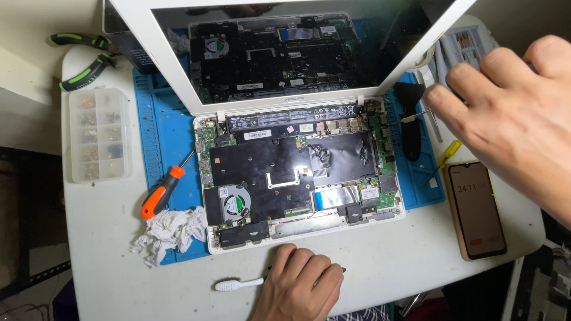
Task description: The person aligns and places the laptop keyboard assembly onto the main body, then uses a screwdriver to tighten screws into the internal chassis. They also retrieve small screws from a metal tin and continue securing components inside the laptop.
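Observation:
A white laptop lies open with its bottom cover off, so the dark board (279,166), the fan (234,202) and the white rim (309,229) are exposed. Its lid (285,53) stands tilted and mirrors the board. My left hand (297,285) rests on the table just in front of the laptop, fingers curled over a white brush (238,284). My right hand (511,113) hovers at the upper right with its fingers spread and nothing visible in them, over a grey bit case (467,44). A small metal tool (416,116) lies near its fingertips.
A blue work mat (163,131) lies under the laptop. On the left are an orange-handled screwdriver (159,195), a crumpled white rag (169,232), a clear parts box (99,134) and green-handled pliers (83,71). A phone (476,211) and a yellow tool (449,153) lie on the right.

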